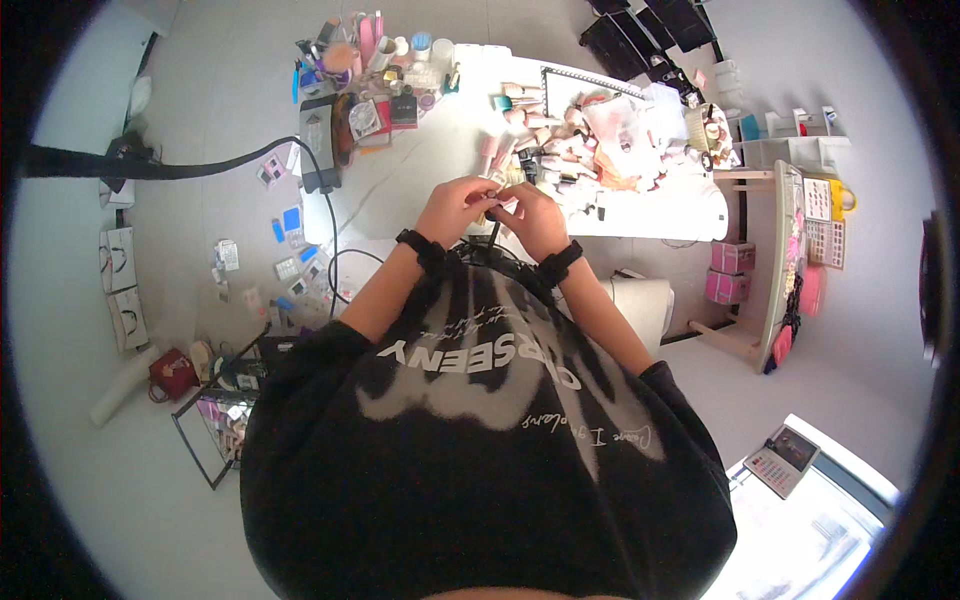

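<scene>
left hand (pixel 460 206): fingertips closed in a pinch on a small dark item (pixel 491 214).
right hand (pixel 538 218): likewise pinched on it, fingers curled.
small dark item: between both hands, at the white table's (pixel 385 205) near edge; kind unclear.
step: two-handed fingertip handling, as judged; calls for steady grip.
obstruction: cosmetics heap (pixel 570 165) crowds far right; black cable (pixel 210 168) left.

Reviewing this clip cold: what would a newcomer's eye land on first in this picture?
Probably the black shirt with its pale print, filling the lower middle. Just above it, at the near edge of the white table, the left hand and right hand meet fingertip to fingertip around a small item too unclear to name. Beyond them, a crowded pile of pinkish brushes covers the brightly lit right side of the tabletop.
</scene>
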A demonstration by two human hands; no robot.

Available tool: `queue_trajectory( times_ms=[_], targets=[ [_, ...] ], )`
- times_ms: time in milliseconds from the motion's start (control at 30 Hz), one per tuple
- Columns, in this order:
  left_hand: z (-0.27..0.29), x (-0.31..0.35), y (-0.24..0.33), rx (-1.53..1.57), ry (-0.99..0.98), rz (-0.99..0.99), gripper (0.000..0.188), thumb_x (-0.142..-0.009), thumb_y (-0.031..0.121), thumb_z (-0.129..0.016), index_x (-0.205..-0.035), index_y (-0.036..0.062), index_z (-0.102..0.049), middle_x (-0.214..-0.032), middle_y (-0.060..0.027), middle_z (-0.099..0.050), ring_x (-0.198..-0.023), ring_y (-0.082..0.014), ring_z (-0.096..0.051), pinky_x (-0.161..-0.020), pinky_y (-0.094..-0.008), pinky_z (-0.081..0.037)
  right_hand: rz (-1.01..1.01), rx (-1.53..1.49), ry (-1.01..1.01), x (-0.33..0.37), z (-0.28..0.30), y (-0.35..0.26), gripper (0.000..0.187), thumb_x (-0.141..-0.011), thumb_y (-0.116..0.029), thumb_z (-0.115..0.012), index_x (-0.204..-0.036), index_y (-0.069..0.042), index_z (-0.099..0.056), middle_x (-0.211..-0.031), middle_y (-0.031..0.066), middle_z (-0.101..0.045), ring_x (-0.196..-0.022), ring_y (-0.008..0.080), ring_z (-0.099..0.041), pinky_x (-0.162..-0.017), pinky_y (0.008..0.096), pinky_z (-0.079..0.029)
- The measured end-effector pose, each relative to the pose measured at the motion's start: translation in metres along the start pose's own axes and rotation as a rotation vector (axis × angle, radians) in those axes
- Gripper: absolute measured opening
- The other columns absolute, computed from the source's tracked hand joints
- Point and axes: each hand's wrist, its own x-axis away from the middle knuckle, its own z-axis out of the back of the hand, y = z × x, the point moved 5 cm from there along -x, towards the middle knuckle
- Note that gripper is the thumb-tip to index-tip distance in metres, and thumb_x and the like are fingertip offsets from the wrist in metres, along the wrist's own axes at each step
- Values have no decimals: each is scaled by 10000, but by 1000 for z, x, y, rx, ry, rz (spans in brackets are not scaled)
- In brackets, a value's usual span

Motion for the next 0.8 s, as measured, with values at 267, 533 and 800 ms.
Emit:
queue_trajectory(
  times_ms=[267,533,800],
  targets=[
    [-2,-7,-7,56,146,-18,281,-880,147,-652,-1137,34,-629,-982,-101,-697,-885,-180,-672,-795,-306,-524,63,-88,-32,-15,-1,18,244,-791,-196,-728,-981,-57,-664,-881,60,-667,-671,179,-600,-622,313,-487],
    [2,1,-45,49,163,246,402,-885,214,-646,-1222,15,-558,-1122,-142,-643,-960,-222,-641,-807,-328,-515,-38,-120,-189,-41,-20,52,358,-801,-354,-711,-969,-43,-653,-855,93,-685,-724,244,-656,-656,364,-514],
    [-14,-9,-80,16,75,409,387,-879,217,-656,-1207,36,-557,-1073,-120,-656,-985,-205,-630,-835,-331,-505,-62,-322,-301,-76,-49,74,416,-811,-339,-713,-1051,-5,-651,-932,138,-702,-814,263,-687,-736,357,-536]
  ],
)
